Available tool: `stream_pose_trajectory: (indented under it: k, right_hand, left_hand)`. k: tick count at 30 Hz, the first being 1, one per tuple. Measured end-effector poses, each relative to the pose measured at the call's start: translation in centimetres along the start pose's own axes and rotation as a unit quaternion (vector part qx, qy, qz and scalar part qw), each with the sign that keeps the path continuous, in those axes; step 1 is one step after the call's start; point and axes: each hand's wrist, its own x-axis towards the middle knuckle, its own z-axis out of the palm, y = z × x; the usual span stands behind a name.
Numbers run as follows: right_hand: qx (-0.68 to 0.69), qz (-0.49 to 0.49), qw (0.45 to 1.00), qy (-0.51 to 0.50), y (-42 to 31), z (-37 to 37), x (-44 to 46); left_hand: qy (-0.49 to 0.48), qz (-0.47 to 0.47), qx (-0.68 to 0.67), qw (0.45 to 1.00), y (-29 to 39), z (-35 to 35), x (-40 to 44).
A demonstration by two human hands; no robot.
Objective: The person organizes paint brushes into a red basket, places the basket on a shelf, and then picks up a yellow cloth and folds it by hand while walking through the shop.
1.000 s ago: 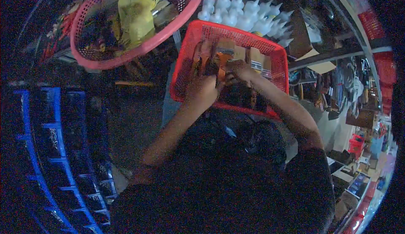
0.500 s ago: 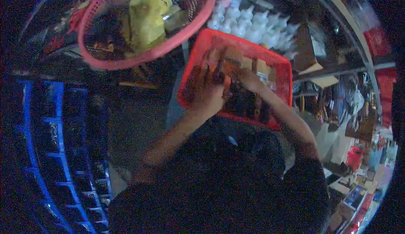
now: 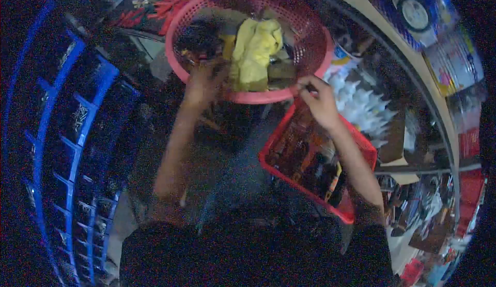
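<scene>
A round pink plastic basket [image 3: 253, 97] with perforated sides is in front of me, and a crumpled yellow cloth [image 3: 256, 51] lies in it among dark items. My left hand [image 3: 203, 84] is over the basket's near left rim, its fingers smeared by motion. At the near right rim, my right hand [image 3: 319, 100] has its thumb and fingers closed on the edge. Below that hand stands a red rectangular basket [image 3: 305, 189], tilted in view, holding several hand tools with dark and orange parts, too dim to name.
Blue bins [image 3: 77, 116] with small metal parts line the left side. White pointed bottles [image 3: 361, 101] crowd together right of the pink basket. An open cardboard box [image 3: 395, 142] stands beyond them. Red-handled items [image 3: 165, 10] lie at the back left.
Both hands have left the inside of the red basket and moved up to the pink basket's rim, the left one further left. The view has turned, so both baskets appear further right.
</scene>
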Motion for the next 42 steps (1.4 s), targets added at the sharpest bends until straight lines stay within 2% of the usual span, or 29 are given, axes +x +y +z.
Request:
stream_pose_trajectory:
  k: [1, 2, 3, 5, 6, 7, 8, 9, 11, 12, 13, 15, 17, 18, 19, 20, 21, 23, 24, 25, 26, 27, 28, 30, 33, 35, 39, 41, 42]
  right_hand:
    - [0.014, -0.004, 1.0, -0.011, 0.5, 1.2, 1.3]
    - [0.028, -0.006, 0.999, -0.023, 1.1, 2.6, 2.6]
    - [0.057, 0.009, 0.997, -0.047, 0.8, 3.7, 3.8]
    - [-0.012, -0.012, 0.998, -0.059, 0.9, 6.4, 6.4]
    - [0.055, -0.048, 0.996, -0.043, -0.1, 7.6, 7.7]
    - [0.181, 0.053, 0.979, -0.077, 0.0, 9.3, 9.0]
    - [0.302, 0.155, 0.934, -0.108, 1.0, 11.3, 10.4]
    - [0.366, 0.219, 0.893, -0.142, 2.8, 13.3, 11.4]
    - [0.379, 0.281, 0.865, -0.17, 1.8, 14.3, 12.1]
    - [0.417, 0.29, 0.844, -0.171, 0.5, 14.0, 12.0]
    - [0.418, 0.29, 0.844, -0.17, -0.6, 13.2, 12.0]
    - [0.408, 0.325, 0.825, -0.217, -2.6, 11.7, 12.0]
    - [0.44, 0.325, 0.809, -0.214, -0.9, 12.5, 11.9]
    - [0.472, 0.322, 0.793, -0.21, 0.2, 13.2, 11.9]
    - [0.472, 0.323, 0.793, -0.211, 1.2, 14.0, 12.1]
    - [0.505, 0.344, 0.759, -0.225, 2.0, 14.9, 12.5]
    - [0.537, 0.364, 0.723, -0.239, 2.3, 15.4, 12.7]
    - [0.543, 0.37, 0.717, -0.234, 2.8, 15.9, 12.7]
    - [0.548, 0.375, 0.712, -0.23, 3.1, 16.1, 12.7]
    - [0.549, 0.374, 0.712, -0.228, 3.4, 16.3, 12.7]
    - [0.56, 0.36, 0.709, -0.234, 3.4, 16.5, 12.8]
    - [0.571, 0.346, 0.705, -0.239, 3.4, 16.7, 12.8]
    - [0.572, 0.344, 0.706, -0.239, 3.4, 16.6, 12.8]
    - [0.546, 0.334, 0.752, -0.158, 2.9, 16.0, 12.2]
    - [0.567, 0.36, 0.713, -0.201, 4.0, 15.8, 12.8]
    - [0.565, 0.363, 0.716, -0.19, 4.1, 15.3, 12.6]
    - [0.547, 0.32, 0.758, -0.154, 3.3, 12.8, 11.5]
    - [0.53, 0.317, 0.772, -0.149, 2.8, 11.2, 10.2]
    - [0.489, 0.31, 0.805, -0.127, 1.1, 9.6, 9.1]
  left_hand:
    - [0.009, 0.009, -0.013, 1.0, -0.9, -1.4, 1.9]
    - [0.158, 0.261, 0.132, 0.943, -5.0, -0.9, 4.2]
    - [0.166, 0.263, 0.133, 0.941, -5.7, -2.0, 6.2]
    - [0.104, 0.29, 0.387, 0.869, -6.0, -4.3, 10.1]
    - [0.113, 0.291, 0.387, 0.867, -6.3, -4.8, 11.4]
    - [0.099, 0.257, 0.416, 0.867, -6.7, -4.8, 12.7]
    - [0.083, 0.222, 0.444, 0.864, -7.1, -4.5, 13.8]
    - [0.066, 0.187, 0.471, 0.859, -7.5, -4.0, 14.7]
    - [0.028, 0.117, 0.525, 0.842, -7.9, -3.2, 16.2]
    - [0.029, 0.118, 0.527, 0.841, -8.0, -2.8, 16.2]
    - [0.095, 0.146, 0.493, 0.852, -8.4, -2.2, 16.0]
    - [0.156, 0.171, 0.457, 0.859, -9.4, -1.6, 17.0]
    - [0.087, 0.206, 0.462, 0.858, -9.7, -1.7, 18.9]
    - [0.087, 0.205, 0.461, 0.859, -9.0, -1.3, 18.8]
    - [0.062, 0.117, 0.495, 0.859, -8.1, -0.7, 18.9]
    - [0.036, 0.029, 0.524, 0.851, -7.4, -0.4, 18.9]
    - [0.035, 0.029, 0.524, 0.85, -7.6, -0.2, 19.0]
    - [0.057, 0.116, 0.544, 0.829, -8.4, 0.4, 19.0]
    - [0.055, 0.118, 0.545, 0.829, -10.0, 0.4, 19.7]
    - [0.019, 0.134, 0.245, 0.96, -11.8, 0.2, 20.2]
    - [0.0, 0.136, 0.083, 0.987, -11.6, -0.2, 20.7]
    - [-0.02, 0.135, -0.08, 0.987, -11.3, -0.6, 21.2]
    - [-0.018, 0.116, -0.087, 0.989, -11.3, -0.6, 21.4]
    - [-0.007, 0.071, -0.071, 0.995, -10.0, -0.4, 19.9]
    - [0.0, 0.004, -0.142, 0.99, -8.4, -0.3, 17.5]
    - [0.008, -0.024, -0.202, 0.979, -7.4, -0.6, 15.8]
    - [0.039, -0.035, -0.298, 0.953, -4.5, -1.3, 11.6]
    - [0.102, -0.031, -0.304, 0.947, -1.5, -0.8, 7.7]
    - [0.102, -0.03, -0.305, 0.947, -2.2, -0.6, 7.2]
